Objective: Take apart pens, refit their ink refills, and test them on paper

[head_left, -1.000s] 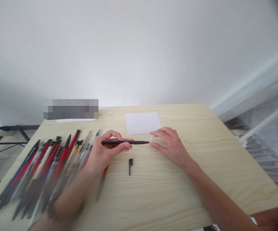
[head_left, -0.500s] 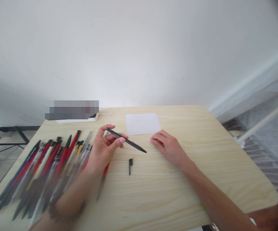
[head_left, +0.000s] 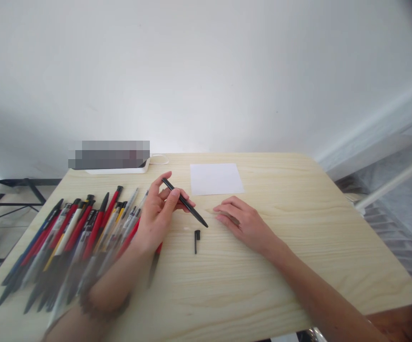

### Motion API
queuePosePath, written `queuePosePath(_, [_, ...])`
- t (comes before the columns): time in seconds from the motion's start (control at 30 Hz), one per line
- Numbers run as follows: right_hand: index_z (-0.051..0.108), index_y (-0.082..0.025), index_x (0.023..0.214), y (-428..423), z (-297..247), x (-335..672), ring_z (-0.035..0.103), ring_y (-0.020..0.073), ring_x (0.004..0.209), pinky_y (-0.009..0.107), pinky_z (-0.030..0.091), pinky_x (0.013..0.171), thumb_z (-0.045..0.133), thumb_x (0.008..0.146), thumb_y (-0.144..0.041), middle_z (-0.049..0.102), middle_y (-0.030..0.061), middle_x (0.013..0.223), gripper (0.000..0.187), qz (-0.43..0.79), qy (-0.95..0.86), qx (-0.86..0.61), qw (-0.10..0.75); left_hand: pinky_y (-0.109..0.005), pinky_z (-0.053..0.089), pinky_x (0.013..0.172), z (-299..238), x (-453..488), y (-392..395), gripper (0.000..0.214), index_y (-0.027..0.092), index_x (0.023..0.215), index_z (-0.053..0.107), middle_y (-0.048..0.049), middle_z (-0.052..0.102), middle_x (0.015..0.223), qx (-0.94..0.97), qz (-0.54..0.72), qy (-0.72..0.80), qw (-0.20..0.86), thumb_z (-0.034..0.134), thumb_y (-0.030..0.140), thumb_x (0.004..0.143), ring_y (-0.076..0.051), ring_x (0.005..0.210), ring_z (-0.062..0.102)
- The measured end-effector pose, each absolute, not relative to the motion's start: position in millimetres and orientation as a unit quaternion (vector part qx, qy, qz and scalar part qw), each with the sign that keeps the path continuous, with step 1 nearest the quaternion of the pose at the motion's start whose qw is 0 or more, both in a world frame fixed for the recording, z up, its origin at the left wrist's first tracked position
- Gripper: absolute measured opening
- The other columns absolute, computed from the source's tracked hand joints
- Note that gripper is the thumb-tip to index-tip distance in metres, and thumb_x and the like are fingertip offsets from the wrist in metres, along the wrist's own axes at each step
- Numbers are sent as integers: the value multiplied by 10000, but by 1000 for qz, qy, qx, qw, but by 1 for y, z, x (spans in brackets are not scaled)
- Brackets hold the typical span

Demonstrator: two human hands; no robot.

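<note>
My left hand [head_left: 160, 209] is closed around a slim black pen barrel [head_left: 187, 204], thumb pressed on its side. The barrel slants down to the right, its narrow end above the table. My right hand [head_left: 243, 218] is just right of that end, fingers curled and fingertips drawn close together. Something faint and pale may be at those fingertips, too small to make out. Below the barrel, a small black pen clip piece [head_left: 196, 241] lies on the table. Beyond my right hand is a white sheet of paper [head_left: 216, 178].
A wide pile of pens [head_left: 73, 228], red, white, clear and dark, covers the left of the wooden table [head_left: 280, 285]. My left forearm partly hides a red and black pen [head_left: 155, 266]. A blurred-out box-like object [head_left: 113, 156] stands against the wall, beside a white cord [head_left: 160, 158].
My left hand has tilted the barrel more steeply, bringing its lower end slightly left. My right hand has shifted a little left, towards the barrel. The view has moved slightly.
</note>
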State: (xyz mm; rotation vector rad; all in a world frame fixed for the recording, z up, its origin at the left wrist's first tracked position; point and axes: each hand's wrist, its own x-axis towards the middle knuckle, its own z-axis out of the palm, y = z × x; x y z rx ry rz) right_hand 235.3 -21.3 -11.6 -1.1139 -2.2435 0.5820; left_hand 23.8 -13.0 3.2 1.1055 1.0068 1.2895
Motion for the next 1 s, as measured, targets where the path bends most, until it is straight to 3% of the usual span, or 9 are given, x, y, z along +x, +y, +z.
queuePosePath(0.27, [624, -216, 1051, -32, -7, 211, 544, 158, 851, 309, 470, 782, 491, 869, -331, 570, 69, 951, 253, 227, -868, -364, 249, -287, 515, 704, 1, 21, -9, 410, 240, 1206, 363, 16, 589, 780, 417, 630, 429, 495, 540, 259, 837, -141, 730, 635])
queuePosePath(0.67, [606, -218, 1093, -35, -10, 195, 518, 174, 863, 345, 431, 801, 491, 851, -398, 571, 66, 989, 323, 192, -892, -350, 210, -245, 482, 648, 1, 19, -11, 524, 250, 1338, 297, 27, 559, 712, 447, 620, 448, 464, 505, 264, 858, -106, 626, 565])
queuePosePath(1.0, [499, -255, 1243, -37, -10, 193, 446, 238, 1025, 417, 379, 905, 425, 842, -536, 484, 67, 1261, 496, 149, -927, -308, 156, -242, 465, 614, -3, 17, -9, 502, 235, 1332, 322, 30, 545, 676, 452, 635, 440, 447, 502, 261, 863, -105, 594, 539])
